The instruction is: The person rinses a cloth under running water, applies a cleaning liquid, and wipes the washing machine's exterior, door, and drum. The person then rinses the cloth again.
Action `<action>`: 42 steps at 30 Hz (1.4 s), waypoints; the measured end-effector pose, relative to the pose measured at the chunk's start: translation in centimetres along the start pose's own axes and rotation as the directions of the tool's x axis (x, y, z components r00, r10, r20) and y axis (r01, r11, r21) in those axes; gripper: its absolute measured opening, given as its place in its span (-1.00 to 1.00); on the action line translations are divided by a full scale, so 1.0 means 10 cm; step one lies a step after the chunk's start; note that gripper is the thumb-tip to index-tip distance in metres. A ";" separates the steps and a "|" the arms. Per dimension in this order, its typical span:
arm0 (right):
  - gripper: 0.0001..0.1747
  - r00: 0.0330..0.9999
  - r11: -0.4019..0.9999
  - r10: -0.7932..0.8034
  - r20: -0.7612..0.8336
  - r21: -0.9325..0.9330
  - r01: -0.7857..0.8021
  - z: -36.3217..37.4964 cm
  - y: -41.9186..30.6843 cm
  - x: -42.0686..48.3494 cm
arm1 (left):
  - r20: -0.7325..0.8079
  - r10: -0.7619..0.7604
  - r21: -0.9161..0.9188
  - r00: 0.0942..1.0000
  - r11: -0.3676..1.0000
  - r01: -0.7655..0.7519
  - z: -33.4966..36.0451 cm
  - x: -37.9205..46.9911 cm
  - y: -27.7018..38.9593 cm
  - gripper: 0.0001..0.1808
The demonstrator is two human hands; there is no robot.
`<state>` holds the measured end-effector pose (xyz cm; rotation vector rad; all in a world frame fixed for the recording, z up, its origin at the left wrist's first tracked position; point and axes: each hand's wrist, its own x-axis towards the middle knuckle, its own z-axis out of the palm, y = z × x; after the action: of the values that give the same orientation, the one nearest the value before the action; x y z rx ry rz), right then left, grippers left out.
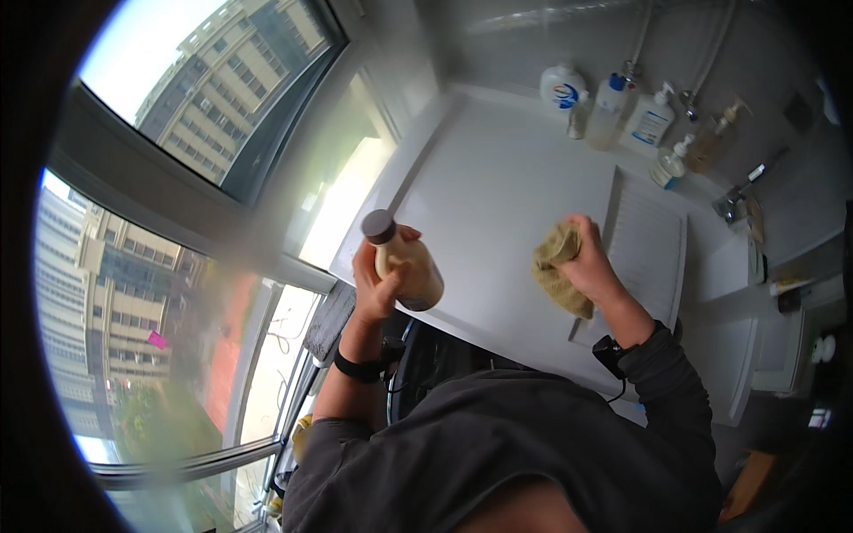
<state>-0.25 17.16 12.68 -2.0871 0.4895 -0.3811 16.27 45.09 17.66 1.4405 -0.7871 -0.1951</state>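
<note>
My left hand grips a capped bottle with pale contents and a dark brown cap, tilted and raised near the left front edge of a white countertop. Bunched in my right hand is a yellow-green cloth, held over the counter beside the ribbed washboard part of a sink. The cloth and the bottle are well apart. The fingers of my right hand are partly hidden by the cloth.
Several bottles stand along the back wall, among them a white jug, a blue-capped bottle and a white pump bottle. A faucet is at the right. Windows line the left side.
</note>
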 end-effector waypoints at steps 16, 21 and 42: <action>-0.40 0.726 0.635 -0.511 0.460 -0.366 0.680 2.19 0.10 1.16 | -0.304 -0.140 -0.016 0.942 0.990 0.142 -0.67 -0.25 -0.70 -0.44; -0.46 0.857 0.638 -0.495 0.143 -0.611 0.470 1.58 0.61 1.89 | -0.264 -0.105 -0.069 0.959 0.994 0.090 -0.69 0.02 -0.73 -0.44; -0.31 0.953 0.688 -0.092 0.289 -0.674 0.270 0.89 0.78 1.97 | -0.032 -0.217 -0.187 0.976 0.960 0.207 -0.40 0.73 -0.86 -0.46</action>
<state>19.40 10.31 2.97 -2.9144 0.3015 -0.0353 26.85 42.75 12.58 1.3483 -0.5556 -0.3828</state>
